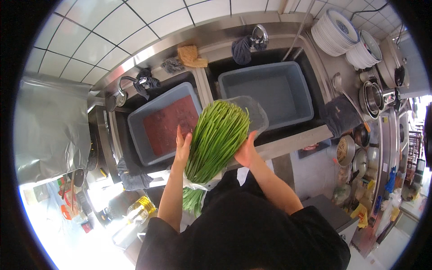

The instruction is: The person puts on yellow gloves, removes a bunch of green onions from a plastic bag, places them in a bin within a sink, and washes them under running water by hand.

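A large bundle of long green stalks (219,135), with leafy ends hanging low, is held between my two hands over the sink's front edge. My left hand (184,145) presses its left side, fingers stretched upward. My right hand (246,152) supports its right side, its fingers partly hidden behind the stalks. A pale band wraps the lower part of the bundle. Behind it, at the upper right, lies a clear plastic container or bag (258,114); I cannot tell which. The left grey tub (137,135) holds reddish liquid, and the right grey tub (307,98) stands in the other basin.
Two faucets (260,32) (125,81) with dark cloths rise behind the basins. A tan cloth (190,56) and a scouring pad (172,65) lie on the rear ledge. Stacked white plates (332,33), a ladle (347,94) and metal bowls (371,98) stand right. Dark cloths drape the sink's front corners.
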Motion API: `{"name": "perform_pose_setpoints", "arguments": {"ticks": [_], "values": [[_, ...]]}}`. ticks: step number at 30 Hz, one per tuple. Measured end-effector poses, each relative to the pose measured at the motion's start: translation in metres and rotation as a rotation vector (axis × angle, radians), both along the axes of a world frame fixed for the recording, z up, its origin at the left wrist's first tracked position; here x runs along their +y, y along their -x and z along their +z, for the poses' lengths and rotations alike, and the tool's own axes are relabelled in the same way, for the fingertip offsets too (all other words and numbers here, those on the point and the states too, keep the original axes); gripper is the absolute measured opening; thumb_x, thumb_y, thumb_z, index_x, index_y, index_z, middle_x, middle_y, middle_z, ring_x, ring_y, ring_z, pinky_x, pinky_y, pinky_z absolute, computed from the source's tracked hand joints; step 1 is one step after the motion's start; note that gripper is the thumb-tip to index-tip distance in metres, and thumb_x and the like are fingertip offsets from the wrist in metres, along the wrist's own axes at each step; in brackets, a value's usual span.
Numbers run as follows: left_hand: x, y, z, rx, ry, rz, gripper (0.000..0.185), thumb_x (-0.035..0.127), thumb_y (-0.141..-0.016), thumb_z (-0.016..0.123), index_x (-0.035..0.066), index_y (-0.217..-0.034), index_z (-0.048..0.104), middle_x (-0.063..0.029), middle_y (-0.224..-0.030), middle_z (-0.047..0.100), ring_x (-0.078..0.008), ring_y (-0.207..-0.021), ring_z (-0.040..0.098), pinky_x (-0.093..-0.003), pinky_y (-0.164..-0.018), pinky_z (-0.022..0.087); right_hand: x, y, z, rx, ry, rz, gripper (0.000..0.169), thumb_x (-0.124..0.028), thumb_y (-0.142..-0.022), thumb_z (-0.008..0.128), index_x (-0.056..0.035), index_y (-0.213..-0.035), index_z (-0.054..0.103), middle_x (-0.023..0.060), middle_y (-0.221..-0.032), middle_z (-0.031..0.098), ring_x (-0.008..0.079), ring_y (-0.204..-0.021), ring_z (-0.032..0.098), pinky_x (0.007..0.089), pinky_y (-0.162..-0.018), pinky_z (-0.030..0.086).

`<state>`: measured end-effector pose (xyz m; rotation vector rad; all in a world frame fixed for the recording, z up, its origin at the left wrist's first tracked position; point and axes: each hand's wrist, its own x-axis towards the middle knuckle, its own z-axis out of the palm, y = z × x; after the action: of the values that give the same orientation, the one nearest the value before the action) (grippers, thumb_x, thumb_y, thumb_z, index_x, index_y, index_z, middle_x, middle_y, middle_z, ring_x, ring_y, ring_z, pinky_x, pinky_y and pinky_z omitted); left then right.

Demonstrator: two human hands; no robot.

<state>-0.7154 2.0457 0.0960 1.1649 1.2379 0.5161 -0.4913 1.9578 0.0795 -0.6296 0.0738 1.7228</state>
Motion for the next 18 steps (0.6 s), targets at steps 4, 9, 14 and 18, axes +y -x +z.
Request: {"name": "perform_pose_setpoints", "arguments": {"ticks": [4,9,14,18], "values": [[0.01,0.005,-0.022,0.193,0.314,0.088,0.078,0.064,-0.084,0.037,0.005,-0.135,0.035,-0.015,-0.134,0.04,-0.0291,-0.123,0.037,-0.0393,-0.099,0.03,-0.028,0.036,-0.024,-0.41,0.081,-0.087,0.069,-0.051,-0.085,0.048,-0.0107,-0.136,0.026,0.0033,-0.135,0.036,0.0224,-0.122,0.036,0.0354,-0.102,0.029],[0.013,-0.006,-0.012,0.013,0.703,0.392,0.06,0.049,-0.09,0.04,0.003,-0.126,0.046,-0.0164,-0.125,0.049,-0.0272,-0.112,0.048,-0.0376,-0.091,0.038,-0.027,0.038,-0.033,-0.298,0.278,-0.073,0.067,-0.043,-0.083,0.058,-0.0104,-0.134,0.028,0.0055,-0.133,0.037,0.0241,-0.123,0.035,0.0392,-0.099,0.033],[-0.023,-0.067,0.025,0.394,0.029,-0.034,0.037,0.028,-0.091,0.041,0.0,-0.108,0.059,-0.0233,-0.114,0.054,-0.0329,-0.104,0.053,-0.0381,-0.087,0.04,-0.014,0.009,-0.012,0.101,0.201,-0.033,0.089,-0.077,-0.075,0.028,-0.0141,-0.137,0.029,0.0086,-0.138,0.035,0.0291,-0.124,0.035,0.0469,-0.101,0.03],[-0.014,-0.099,0.068,0.458,-0.424,-0.487,0.037,0.028,-0.091,0.041,0.0,-0.106,0.059,-0.0265,-0.123,0.045,-0.0393,-0.113,0.044,-0.0404,-0.097,0.034,-0.006,-0.025,0.001,0.317,-0.115,-0.214,0.076,-0.068,-0.082,0.033,-0.015,-0.136,0.03,0.0086,-0.135,0.037,0.0274,-0.123,0.036,0.0468,-0.1,0.031]]}}
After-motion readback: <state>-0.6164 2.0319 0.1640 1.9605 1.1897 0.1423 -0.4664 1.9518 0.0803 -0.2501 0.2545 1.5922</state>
